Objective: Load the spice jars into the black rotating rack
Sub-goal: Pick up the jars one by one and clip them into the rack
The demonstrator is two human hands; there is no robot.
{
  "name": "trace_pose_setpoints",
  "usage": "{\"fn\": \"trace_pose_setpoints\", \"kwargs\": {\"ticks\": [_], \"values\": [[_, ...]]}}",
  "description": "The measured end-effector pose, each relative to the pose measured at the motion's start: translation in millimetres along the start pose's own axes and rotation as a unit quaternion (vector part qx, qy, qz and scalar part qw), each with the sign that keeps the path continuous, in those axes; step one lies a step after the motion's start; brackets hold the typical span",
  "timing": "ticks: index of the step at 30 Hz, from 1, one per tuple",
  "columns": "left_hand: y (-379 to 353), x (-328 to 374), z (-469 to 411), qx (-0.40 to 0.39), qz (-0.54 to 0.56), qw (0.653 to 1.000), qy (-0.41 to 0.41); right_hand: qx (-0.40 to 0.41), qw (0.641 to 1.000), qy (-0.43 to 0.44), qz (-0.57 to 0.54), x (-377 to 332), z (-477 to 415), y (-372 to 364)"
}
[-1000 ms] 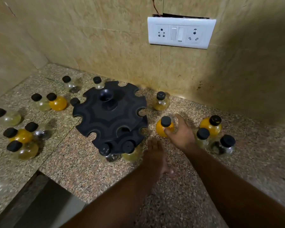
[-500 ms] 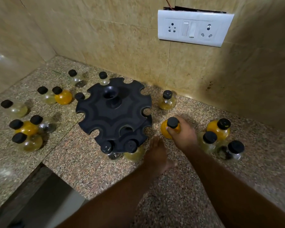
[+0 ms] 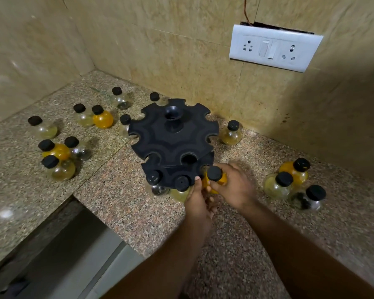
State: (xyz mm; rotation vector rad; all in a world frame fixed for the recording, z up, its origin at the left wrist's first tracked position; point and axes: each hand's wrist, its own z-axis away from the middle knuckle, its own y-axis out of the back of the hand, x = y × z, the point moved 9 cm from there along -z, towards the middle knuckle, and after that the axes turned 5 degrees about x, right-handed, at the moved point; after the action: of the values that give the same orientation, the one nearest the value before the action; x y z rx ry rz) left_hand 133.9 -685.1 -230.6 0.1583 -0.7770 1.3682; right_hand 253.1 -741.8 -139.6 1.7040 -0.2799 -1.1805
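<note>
So the right hand is wrapped round the round glass jar of orange powder with a black cap, right at the lower tier of the black notched plastic rack just past its fingertips. The left hand sits right beside it, can't tell its grip. Next, I reckon: slide the neck into the free notch.

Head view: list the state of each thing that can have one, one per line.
Black rotating rack: upright, upper tier empty, lower tier partly loaded.
Orange spice jar: capped, held at the lower tier's edge.
Right hand: grips that jar.
Left hand: against that jar, grip unclear.
Loose jars: capped, upright on the counter.
</note>
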Motion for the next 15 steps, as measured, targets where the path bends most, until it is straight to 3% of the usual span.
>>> {"fn": "trace_pose_setpoints", "kwargs": {"ticks": [6,15], "values": [[33,20,1,0.017,0.024,1.0,-0.003,-0.016,0.999,0.032,-0.023,-32,10,-18],[57,46,-3,-0.022,-0.15,0.988,-0.015,0.007,1.0,0.013,-0.014,-42,11,-24]]}}
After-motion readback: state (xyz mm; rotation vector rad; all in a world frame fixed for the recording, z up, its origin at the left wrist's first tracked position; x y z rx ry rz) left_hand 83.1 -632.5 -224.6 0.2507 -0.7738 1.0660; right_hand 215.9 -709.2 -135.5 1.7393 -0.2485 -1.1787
